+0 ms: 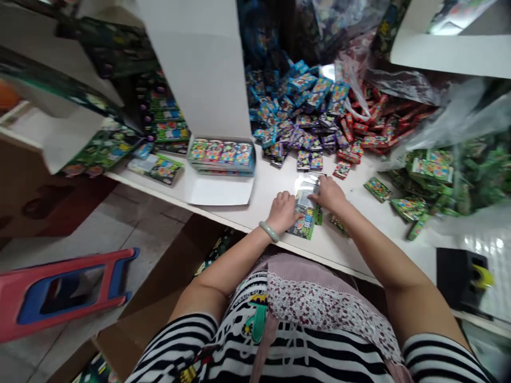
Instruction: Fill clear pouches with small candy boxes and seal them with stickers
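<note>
Both my hands rest on a clear plastic bag [306, 205] with small printed packets inside, lying at the near edge of the white table [275, 183]. My left hand [282, 211] has its fingers curled on the bag's left side; a green bangle circles that wrist. My right hand [329, 194] presses on the bag's upper right part with fingers closed on it. Just to the right of the bag lie loose green packets [377, 189].
An open white box [221, 158] filled with rows of packets stands left of the hands. Heaps of blue packets [297, 114], red packets [369, 127] and green packets [435, 183] lie behind and right. A cardboard carton [167, 287] and a red-blue stool [59, 290] are on the floor at left.
</note>
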Tool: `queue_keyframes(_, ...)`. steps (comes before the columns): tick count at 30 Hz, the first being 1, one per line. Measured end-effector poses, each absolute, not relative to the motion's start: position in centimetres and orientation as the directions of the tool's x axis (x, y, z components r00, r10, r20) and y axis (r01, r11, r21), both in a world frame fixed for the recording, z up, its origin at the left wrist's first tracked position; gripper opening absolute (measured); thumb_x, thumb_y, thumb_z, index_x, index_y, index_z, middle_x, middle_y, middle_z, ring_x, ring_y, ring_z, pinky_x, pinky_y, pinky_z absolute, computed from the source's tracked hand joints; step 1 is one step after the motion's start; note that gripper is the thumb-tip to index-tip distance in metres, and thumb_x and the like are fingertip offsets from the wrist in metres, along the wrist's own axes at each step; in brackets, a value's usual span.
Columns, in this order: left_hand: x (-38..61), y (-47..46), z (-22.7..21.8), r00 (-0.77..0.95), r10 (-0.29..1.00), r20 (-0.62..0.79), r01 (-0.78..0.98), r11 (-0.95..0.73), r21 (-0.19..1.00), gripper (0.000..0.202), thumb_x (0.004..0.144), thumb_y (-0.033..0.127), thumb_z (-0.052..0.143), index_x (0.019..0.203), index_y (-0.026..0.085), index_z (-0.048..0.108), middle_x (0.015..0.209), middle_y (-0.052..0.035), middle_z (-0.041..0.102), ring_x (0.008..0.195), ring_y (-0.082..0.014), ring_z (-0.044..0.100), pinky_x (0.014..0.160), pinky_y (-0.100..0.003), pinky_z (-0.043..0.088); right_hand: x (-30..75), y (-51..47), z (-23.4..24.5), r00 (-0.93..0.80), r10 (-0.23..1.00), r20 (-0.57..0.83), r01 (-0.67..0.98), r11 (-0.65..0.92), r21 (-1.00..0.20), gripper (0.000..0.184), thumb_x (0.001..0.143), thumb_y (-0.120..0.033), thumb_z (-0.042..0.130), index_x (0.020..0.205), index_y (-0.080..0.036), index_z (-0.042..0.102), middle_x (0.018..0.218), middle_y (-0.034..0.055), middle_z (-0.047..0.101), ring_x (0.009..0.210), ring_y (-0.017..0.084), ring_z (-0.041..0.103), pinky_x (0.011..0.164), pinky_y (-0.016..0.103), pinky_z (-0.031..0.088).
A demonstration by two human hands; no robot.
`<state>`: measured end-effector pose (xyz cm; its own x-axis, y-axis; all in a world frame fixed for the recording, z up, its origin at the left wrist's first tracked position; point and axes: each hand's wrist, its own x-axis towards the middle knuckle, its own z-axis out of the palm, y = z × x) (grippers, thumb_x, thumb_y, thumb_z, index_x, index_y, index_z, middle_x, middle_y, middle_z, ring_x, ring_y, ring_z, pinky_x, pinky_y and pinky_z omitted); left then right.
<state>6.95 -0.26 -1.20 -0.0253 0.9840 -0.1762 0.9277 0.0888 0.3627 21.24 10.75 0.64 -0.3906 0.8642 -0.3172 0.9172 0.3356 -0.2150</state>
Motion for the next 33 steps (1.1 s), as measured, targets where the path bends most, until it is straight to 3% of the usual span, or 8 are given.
queue_keyframes(3,7.2,0.0,-1.4,0.021,0.984,-0.178,0.933,0.045,0.356,0.049,0.082,0.041,0.071,0.119,0.012,0.057,0.122,-0.0160,0.054,0.117,-0.0330,0.046,0.098,-0.044,0.041,21.3,10.7,0.2,-0.380,0.877,-0.293,0.896,0.271,-0.352,0.066,0.083,-0.036,0.072,0.138,-0.011,0.045,0.130,0.0205,0.058,0.121,0.032,0.057,0.102,0.041,0.046)
queue_keyframes(7,7.5,0.3,-1.8,0.055,0.984,-0.170,0.939,0.007,0.344,0.065,0.082,0.044,0.071,0.136,0.015,0.050,0.135,-0.0173,0.049,0.124,-0.0351,0.043,0.103,-0.047,0.038,22.1,11.2,-0.3,-0.276,0.932,-0.233,0.916,0.181,-0.359,0.077,0.081,-0.032,0.073,0.145,-0.010,0.037,0.144,0.0228,0.043,0.135,0.036,0.042,0.110,0.045,0.039)
queue_keyframes(12,7.8,0.7,-2.2,0.040,0.986,-0.159,0.930,0.021,0.366,0.064,0.083,0.041,0.069,0.139,0.018,0.048,0.140,-0.0177,0.047,0.128,-0.0364,0.040,0.106,-0.051,0.037,23.1,12.1,-1.1,-0.253,0.936,-0.245,0.896,0.131,-0.424,0.070,0.079,-0.030,0.073,0.140,-0.010,0.044,0.138,0.0221,0.050,0.132,0.035,0.045,0.107,0.045,0.040)
queue_keyframes(21,7.7,1.3,-3.2,-0.078,0.991,-0.105,0.781,0.126,0.612,0.088,0.066,0.028,0.080,0.143,0.014,0.040,0.140,-0.0185,0.049,0.133,-0.0371,0.041,0.112,-0.052,0.034,23.6,14.9,-1.2,-0.219,0.901,-0.374,0.663,-0.144,-0.735,0.030,0.074,-0.023,0.074,0.100,-0.018,0.060,0.084,0.0018,0.066,0.077,0.018,0.062,0.079,0.033,0.050)
queue_keyframes(24,7.0,1.6,-3.3,-0.223,0.972,-0.076,0.425,0.167,0.890,0.060,0.074,0.031,0.071,0.128,0.017,0.052,0.112,-0.0113,0.063,0.109,-0.0272,0.059,0.100,-0.045,0.046,24.1,14.3,-0.2,-0.366,0.880,-0.302,0.513,-0.080,-0.855,0.016,0.079,-0.025,0.068,0.092,-0.019,0.062,0.080,-0.0015,0.064,0.073,0.013,0.060,0.076,0.028,0.051)
queue_keyframes(27,5.9,1.8,-2.0,-0.244,0.964,-0.103,0.138,0.140,0.981,0.029,0.081,0.039,0.062,0.102,0.018,0.061,0.087,-0.0037,0.064,0.081,-0.0173,0.062,0.079,-0.033,0.052,24.7,12.7,1.6,-0.406,0.912,-0.055,0.354,0.101,-0.930,0.017,0.083,-0.024,0.063,0.100,-0.019,0.063,0.086,0.0017,0.065,0.082,0.017,0.061,0.081,0.034,0.051)
queue_keyframes(30,5.0,1.6,0.2,-0.228,0.973,-0.039,0.157,0.076,0.985,0.025,0.079,0.038,0.064,0.095,0.018,0.063,0.085,-0.0023,0.066,0.078,-0.0151,0.061,0.076,-0.029,0.051,25.1,10.5,3.9,-0.338,0.913,0.230,0.480,0.377,-0.792,0.025,0.090,-0.027,0.058,0.113,-0.021,0.063,0.106,0.0089,0.066,0.106,0.024,0.058,0.098,0.042,0.046)
queue_keyframes(33,4.9,1.1,2.2,-0.129,0.991,0.030,0.311,0.012,0.950,0.021,0.083,0.034,0.059,0.095,0.018,0.066,0.088,-0.0033,0.069,0.081,-0.0165,0.063,0.078,-0.030,0.051,24.9,9.1,5.3,-0.469,0.860,0.204,0.583,0.474,-0.660,0.027,0.090,-0.030,0.060,0.115,-0.020,0.065,0.114,0.0122,0.066,0.114,0.027,0.056,0.104,0.045,0.043)
